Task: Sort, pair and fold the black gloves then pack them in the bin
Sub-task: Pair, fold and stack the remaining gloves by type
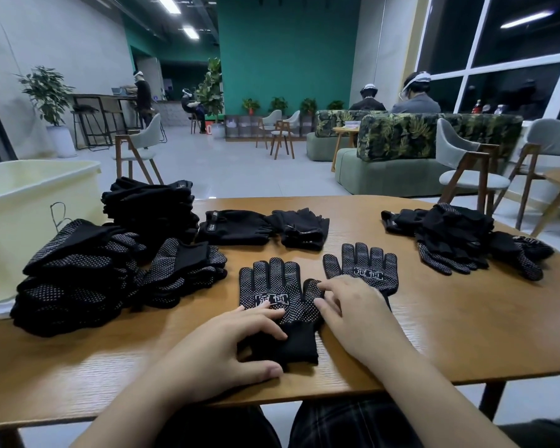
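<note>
My right hand (pixel 353 313) hides the right dotted glove's (pixel 366 268) cuff. My left hand (pixel 240 342) lies flat, fingers relaxed, pressing the centre glove (pixel 277 286); right likewise spread.

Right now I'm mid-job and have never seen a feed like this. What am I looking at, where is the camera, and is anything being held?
There is no machine here: these are a person's two bare hands, seen from one wide-angle camera worn on the head, looking forward and down.

On the wooden table two dotted black gloves lie flat, palm side up, side by side. The left hand rests on the left glove near its cuff. The right hand lies over the lower part of the right glove, its fingertips reaching the left glove's thumb. Neither hand grips anything; the fingers just press.

Folded pairs are stacked at left beside a pale bin. An unsorted heap sits at right.
</note>
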A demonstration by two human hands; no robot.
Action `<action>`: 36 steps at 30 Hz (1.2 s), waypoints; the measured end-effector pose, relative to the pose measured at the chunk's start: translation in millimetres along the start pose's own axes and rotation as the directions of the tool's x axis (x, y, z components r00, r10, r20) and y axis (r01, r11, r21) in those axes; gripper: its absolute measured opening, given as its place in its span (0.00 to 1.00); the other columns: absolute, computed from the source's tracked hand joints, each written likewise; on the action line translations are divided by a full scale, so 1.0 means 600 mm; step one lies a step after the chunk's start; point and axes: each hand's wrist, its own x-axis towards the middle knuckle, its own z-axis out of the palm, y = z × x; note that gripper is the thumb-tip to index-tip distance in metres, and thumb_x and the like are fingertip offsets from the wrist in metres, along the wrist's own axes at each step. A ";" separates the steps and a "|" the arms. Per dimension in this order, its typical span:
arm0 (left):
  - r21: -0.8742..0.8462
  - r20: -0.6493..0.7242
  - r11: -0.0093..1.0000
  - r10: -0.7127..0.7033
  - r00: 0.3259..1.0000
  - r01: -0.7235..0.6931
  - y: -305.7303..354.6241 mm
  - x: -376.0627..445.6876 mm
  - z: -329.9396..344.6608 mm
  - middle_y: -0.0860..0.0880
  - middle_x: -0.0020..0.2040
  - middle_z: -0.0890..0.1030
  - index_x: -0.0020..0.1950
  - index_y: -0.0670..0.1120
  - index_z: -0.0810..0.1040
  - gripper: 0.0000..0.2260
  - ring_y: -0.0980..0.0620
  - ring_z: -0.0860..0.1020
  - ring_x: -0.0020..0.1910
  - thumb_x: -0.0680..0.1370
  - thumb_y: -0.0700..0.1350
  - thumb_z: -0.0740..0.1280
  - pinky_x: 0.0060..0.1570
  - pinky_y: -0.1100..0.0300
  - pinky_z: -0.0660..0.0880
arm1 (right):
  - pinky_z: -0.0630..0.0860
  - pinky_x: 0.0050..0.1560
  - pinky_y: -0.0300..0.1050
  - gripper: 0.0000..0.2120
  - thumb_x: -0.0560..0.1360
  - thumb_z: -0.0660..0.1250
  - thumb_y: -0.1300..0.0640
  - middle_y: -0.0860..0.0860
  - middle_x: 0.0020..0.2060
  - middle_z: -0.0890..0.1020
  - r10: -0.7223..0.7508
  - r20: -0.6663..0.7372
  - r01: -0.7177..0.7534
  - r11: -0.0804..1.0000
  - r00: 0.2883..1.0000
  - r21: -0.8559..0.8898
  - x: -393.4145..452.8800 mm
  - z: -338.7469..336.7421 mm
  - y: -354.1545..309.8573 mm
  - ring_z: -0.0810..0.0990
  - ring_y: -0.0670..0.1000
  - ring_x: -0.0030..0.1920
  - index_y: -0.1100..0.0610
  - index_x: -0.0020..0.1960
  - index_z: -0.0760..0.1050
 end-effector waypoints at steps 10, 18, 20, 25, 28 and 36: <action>-0.055 -0.044 0.998 -0.005 0.999 0.003 -0.011 0.000 0.007 0.72 0.64 0.69 0.46 0.61 0.72 0.13 0.74 0.59 0.68 0.65 0.63 0.68 0.70 0.69 0.56 | 0.40 0.75 0.53 0.25 0.80 0.48 0.39 0.43 0.76 0.55 0.032 0.293 -0.021 0.999 0.956 -0.041 -0.006 0.000 -0.005 0.48 0.44 0.76 0.43 0.75 0.57; -0.075 -0.061 0.997 0.008 0.998 -0.013 -0.014 0.001 0.010 0.70 0.64 0.70 0.45 0.61 0.72 0.12 0.73 0.60 0.68 0.65 0.62 0.68 0.71 0.66 0.57 | 0.38 0.74 0.54 0.27 0.80 0.47 0.40 0.42 0.76 0.54 0.036 0.271 -0.012 0.996 0.962 -0.089 -0.008 -0.005 -0.009 0.46 0.43 0.76 0.50 0.76 0.56; -0.075 -0.068 0.997 0.014 0.998 -0.019 -0.015 0.001 0.011 0.69 0.64 0.71 0.45 0.61 0.73 0.12 0.73 0.60 0.68 0.65 0.62 0.69 0.70 0.67 0.57 | 0.38 0.75 0.53 0.28 0.80 0.47 0.40 0.42 0.76 0.52 0.022 0.248 -0.006 0.998 0.969 -0.062 -0.008 -0.005 -0.009 0.44 0.42 0.76 0.49 0.77 0.55; -0.085 -0.087 0.996 0.023 0.996 -0.031 -0.011 0.000 0.009 0.67 0.65 0.72 0.45 0.60 0.74 0.12 0.72 0.62 0.67 0.65 0.61 0.69 0.67 0.71 0.60 | 0.37 0.74 0.55 0.28 0.80 0.46 0.38 0.42 0.77 0.48 0.035 0.311 -0.025 0.999 0.950 -0.035 -0.003 0.004 -0.002 0.40 0.44 0.76 0.47 0.77 0.53; -0.084 -0.111 0.996 0.024 0.993 -0.034 -0.008 0.000 0.009 0.66 0.63 0.73 0.43 0.60 0.76 0.10 0.71 0.67 0.65 0.65 0.60 0.69 0.64 0.70 0.64 | 0.39 0.75 0.53 0.23 0.81 0.49 0.44 0.42 0.76 0.53 -0.017 0.214 0.007 0.999 0.977 0.048 -0.003 0.004 -0.001 0.44 0.43 0.76 0.45 0.75 0.56; 0.109 -0.175 0.977 0.200 0.964 -0.183 -0.001 0.004 0.008 0.61 0.54 0.79 0.42 0.54 0.74 0.05 0.65 0.77 0.50 0.69 0.52 0.68 0.49 0.72 0.71 | 0.63 0.70 0.42 0.27 0.64 0.55 0.61 0.39 0.58 0.76 -0.323 0.116 0.273 0.908 0.939 0.317 -0.020 -0.003 -0.007 0.67 0.38 0.66 0.51 0.58 0.80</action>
